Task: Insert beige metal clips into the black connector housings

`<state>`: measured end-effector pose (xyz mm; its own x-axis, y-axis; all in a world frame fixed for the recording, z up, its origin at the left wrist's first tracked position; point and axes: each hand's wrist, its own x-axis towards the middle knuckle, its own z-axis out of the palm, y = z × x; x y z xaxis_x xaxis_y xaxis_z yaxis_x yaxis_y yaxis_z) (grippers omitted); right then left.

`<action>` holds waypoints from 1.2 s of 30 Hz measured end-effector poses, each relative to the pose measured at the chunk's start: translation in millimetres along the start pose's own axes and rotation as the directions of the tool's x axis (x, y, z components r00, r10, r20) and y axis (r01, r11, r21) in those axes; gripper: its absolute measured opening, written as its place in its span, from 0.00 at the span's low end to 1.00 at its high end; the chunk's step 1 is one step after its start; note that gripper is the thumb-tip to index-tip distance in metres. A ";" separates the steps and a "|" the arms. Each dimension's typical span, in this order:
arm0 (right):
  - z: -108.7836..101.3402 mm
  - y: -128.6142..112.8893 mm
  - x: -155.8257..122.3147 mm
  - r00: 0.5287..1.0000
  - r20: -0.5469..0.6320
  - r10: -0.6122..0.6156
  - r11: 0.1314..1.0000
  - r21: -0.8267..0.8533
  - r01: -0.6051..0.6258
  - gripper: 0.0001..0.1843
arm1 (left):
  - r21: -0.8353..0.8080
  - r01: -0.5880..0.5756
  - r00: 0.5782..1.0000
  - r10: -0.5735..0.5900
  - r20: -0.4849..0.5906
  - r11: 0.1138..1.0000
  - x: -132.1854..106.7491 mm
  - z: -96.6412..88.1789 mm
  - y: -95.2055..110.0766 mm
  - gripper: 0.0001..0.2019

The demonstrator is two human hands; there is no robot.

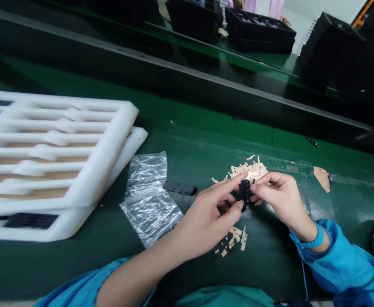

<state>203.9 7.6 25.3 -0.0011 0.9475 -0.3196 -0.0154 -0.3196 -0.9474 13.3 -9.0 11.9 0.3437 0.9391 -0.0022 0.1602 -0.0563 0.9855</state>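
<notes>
Black part (243, 195): one, small, elongated, right of centre in the frame, held above the bench (203, 134). Long axis close to upright in the frame; broader end towards the top edge, narrower end towards the bottom edge. Finer detail blurred.

Left hand (211, 215): forearm enters from lower left, rising to the right; index finger extended at the part's upper end, thumb at its lower end. Grip closed on the black part between these two.

Right hand (279, 194): forearm enters from lower right, slanting up and left; fingers bent, thumb and fingertips drawn together at the part's right side. Grip narrowed; whether it pinches the part or a smaller piece cannot be told. Blue wristband (317, 238) at the wrist.

Beige strips (254, 171): loose pile, just beyond the hands. Beige and black pieces (235, 238): small scatter, below the hands.

Flat black piece (179, 188): left of the left hand, long axis nearly horizontal, right end slightly lower. Clear plastic bag (151, 204): beside it, to the left.

White foam trays (113, 140): stacked, left side of the frame. Brown scrap (322, 179): right side.
</notes>
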 end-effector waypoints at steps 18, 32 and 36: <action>0.6 -0.9 -1.4 0.999 0.002 -0.039 0.999 -0.030 0.039 0.05 | 0.030 -0.003 1.000 0.003 -0.005 1.000 0.9 0.5 3.2 0.27; 0.7 -1.0 -1.6 0.999 -0.003 -0.044 0.997 -0.058 0.044 0.05 | 0.074 -0.021 1.000 0.022 -0.005 0.997 -2.6 0.9 3.7 0.26; 2.0 -0.5 -1.6 1.000 -0.007 -0.026 0.998 -0.053 0.026 0.05 | 0.073 -0.022 1.000 0.022 -0.006 0.997 -2.6 1.1 4.0 0.27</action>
<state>201.9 6.2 26.4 0.0066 0.9556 -0.2947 0.0380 -0.2947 -0.9548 14.0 -12.1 15.7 0.3421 0.9394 0.0207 0.2194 -0.1013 0.9704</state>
